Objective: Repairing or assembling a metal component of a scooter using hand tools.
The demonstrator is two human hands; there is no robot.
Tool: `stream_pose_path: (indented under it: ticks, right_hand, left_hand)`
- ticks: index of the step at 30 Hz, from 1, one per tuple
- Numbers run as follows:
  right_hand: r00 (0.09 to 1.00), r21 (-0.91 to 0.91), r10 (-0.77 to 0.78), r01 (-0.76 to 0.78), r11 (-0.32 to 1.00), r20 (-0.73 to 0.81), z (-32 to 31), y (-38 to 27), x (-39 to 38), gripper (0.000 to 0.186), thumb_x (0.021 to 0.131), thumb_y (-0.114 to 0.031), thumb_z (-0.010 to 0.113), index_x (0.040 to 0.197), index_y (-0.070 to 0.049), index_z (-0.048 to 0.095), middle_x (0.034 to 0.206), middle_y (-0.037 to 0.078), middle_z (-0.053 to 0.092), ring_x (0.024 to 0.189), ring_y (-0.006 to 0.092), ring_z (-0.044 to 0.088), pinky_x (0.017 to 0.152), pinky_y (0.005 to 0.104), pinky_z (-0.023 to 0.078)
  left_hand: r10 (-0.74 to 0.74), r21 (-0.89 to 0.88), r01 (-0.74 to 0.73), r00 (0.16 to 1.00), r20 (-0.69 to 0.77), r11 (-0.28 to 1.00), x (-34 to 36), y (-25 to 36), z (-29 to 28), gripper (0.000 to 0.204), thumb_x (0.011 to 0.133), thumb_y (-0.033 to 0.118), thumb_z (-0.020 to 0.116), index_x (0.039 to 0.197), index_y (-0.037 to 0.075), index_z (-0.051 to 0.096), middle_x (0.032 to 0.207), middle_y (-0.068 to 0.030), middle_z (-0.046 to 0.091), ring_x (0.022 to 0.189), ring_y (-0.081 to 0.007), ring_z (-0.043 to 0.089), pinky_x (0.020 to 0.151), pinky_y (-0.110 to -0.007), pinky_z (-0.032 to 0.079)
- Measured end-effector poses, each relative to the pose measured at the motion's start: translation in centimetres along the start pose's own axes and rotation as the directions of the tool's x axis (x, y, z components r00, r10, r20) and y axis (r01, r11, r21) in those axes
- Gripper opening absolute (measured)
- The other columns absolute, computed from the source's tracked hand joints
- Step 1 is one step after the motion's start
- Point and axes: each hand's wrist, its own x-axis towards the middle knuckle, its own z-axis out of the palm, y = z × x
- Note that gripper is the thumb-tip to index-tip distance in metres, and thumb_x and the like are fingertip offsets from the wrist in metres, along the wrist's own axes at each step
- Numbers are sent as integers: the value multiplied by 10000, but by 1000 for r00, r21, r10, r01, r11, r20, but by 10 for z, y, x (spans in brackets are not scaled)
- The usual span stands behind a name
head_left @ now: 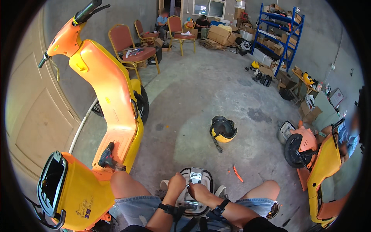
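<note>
Between my knees rests a rounded, pale piece with a dark rim, (210,179) which looks like an upturned scooter seat. A shiny metal bracket (196,175) sits at its far end. Both my hands are closed above it, close together. My left hand (176,185) is a fist at the left, and my right hand (199,192) curls its fingers just to the right. A small dark, thin thing shows between them, too small to name, and I cannot tell which hand grips it. A cordless drill (106,155) lies to my left on the scooter's orange surface.
An orange and yellow scooter (104,81) stands close on my left. A yellow helmet (223,129) lies upturned on the concrete floor ahead, near an orange strip (237,174). Another scooter (326,174) and a person are at the right. Chairs (133,44) and blue shelving (278,34) stand farther back.
</note>
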Motion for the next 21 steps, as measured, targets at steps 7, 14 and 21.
stream_pose_path:
  ticks: [7, 14, 21]
  right_hand:
    - [995, -21, 101, -101, 995, 22, -6, -3, -5, 178, 818, -113, 480, 873, 37, 559, 739, 252, 619, 720, 427, 615, 612, 508, 472]
    - [989, -14, 101, -104, 995, -112, -2, 5, -15, 176, 850, -150, 506, 841, 18, 559, 685, 231, 609, 671, 424, 604, 568, 507, 461]
    - [969, 1, 179, -182, 983, -172, -2, -4, -28, 209, 876, -189, 497, 850, 7, 565, 693, 222, 613, 683, 419, 609, 592, 505, 470]
  left_hand:
    - [143, -40, -142, 990, 15, 989, 3, 3, 6, 252, 860, 159, 440, 935, -55, 550, 835, -312, 623, 839, -471, 611, 740, -516, 493]
    - [216, -87, -220, 975, -56, 972, -1, 20, 11, 175, 828, 110, 487, 892, -47, 534, 792, -298, 624, 790, -457, 618, 676, -507, 502]
    - [280, -82, -282, 959, -28, 956, -7, 25, 16, 188, 815, 88, 476, 937, -51, 508, 812, -288, 630, 789, -451, 621, 677, -512, 498]
